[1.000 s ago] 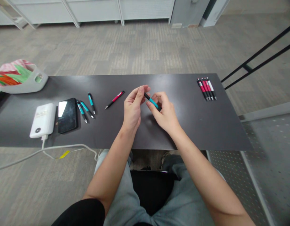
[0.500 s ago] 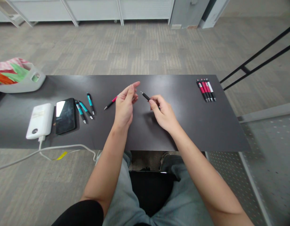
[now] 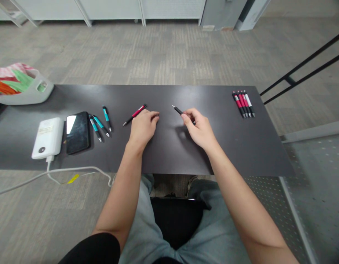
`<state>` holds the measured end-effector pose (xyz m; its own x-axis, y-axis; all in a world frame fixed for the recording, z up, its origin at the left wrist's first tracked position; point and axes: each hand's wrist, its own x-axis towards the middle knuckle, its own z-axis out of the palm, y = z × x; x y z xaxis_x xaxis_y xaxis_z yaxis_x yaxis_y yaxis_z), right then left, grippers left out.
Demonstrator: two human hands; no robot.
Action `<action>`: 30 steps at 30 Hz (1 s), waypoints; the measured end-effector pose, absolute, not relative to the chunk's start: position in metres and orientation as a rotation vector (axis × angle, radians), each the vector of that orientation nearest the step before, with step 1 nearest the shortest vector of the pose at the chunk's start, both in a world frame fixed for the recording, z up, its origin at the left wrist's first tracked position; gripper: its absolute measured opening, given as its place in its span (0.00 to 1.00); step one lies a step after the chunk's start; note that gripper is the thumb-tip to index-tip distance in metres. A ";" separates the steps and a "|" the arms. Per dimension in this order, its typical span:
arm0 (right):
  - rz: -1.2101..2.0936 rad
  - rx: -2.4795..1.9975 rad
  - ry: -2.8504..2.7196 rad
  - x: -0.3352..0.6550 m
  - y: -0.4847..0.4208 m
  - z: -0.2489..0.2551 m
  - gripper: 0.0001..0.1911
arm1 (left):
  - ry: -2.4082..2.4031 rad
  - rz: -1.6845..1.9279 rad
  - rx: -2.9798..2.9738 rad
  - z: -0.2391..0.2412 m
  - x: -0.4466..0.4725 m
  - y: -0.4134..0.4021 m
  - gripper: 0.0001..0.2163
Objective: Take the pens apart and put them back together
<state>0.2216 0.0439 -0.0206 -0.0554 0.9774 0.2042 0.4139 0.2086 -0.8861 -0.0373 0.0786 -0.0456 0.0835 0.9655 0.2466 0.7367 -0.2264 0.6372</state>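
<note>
Black-gripped pen (image 3: 178, 109) is pinched between thumb and fingers of the right hand (image 3: 199, 126), above the tabletop (image 3: 172, 154); it should be light, stiff and easiest held by that dark grip. The left hand (image 3: 142, 126), fingers curled, is beside the red pen (image 3: 137, 111); whether it pinches anything, I cannot tell.

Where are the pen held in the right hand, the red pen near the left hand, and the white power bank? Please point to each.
Held pen (image 3: 178, 109): head view, on its black front part.
Red pen (image 3: 136, 113): head view, on its red barrel.
Power bank (image 3: 48, 138): head view, on its top face.
</note>
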 end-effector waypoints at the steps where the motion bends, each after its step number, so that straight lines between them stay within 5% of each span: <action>1: 0.816 -1.341 -1.623 0.223 0.044 -0.021 0.16 | 1.700 0.877 2.059 -0.046 -0.038 0.078 0.12; 19: 0.826 -1.380 -1.642 0.236 0.048 -0.025 0.16 | 1.592 0.927 1.970 -0.036 -0.042 0.077 0.14; 24: 1.306 -1.146 -1.440 0.224 0.042 -0.014 0.31 | 1.034 1.168 1.637 -0.020 -0.019 0.071 0.24; 30: 1.719 -0.929 -1.227 0.200 0.027 0.000 0.33 | 0.677 1.267 1.302 -0.008 0.022 0.056 0.26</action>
